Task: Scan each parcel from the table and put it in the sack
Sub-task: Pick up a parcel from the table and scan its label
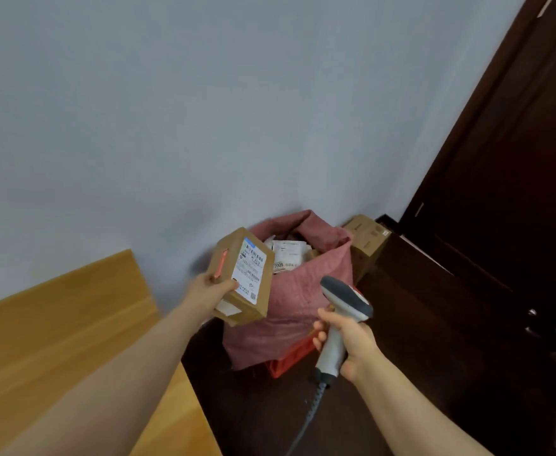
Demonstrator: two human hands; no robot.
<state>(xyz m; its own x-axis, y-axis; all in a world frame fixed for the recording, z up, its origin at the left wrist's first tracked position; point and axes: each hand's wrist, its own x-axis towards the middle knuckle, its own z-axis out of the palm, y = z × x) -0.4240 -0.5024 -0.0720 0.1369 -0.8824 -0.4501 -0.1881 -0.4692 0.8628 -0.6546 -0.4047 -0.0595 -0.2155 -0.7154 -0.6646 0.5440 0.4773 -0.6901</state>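
My left hand (pixel 209 289) grips a brown cardboard parcel (pixel 243 274) with a white shipping label on top, held in the air just left of the sack's mouth. The pink woven sack (pixel 302 311) stands open on the dark floor against the wall, with several parcels (pixel 288 256) showing inside it. My right hand (pixel 349 340) holds a grey and white barcode scanner (pixel 344 304) by its handle, in front of the sack and right of the parcel. The scanner's head points up and left, and its cable hangs down toward me.
A wooden table (pixel 56 330) fills the lower left. A cardboard box (pixel 367 241) sits in the corner behind the sack. A dark brown door (pixel 500 159) takes up the right side. Something red (pixel 291 358) lies under the sack's base.
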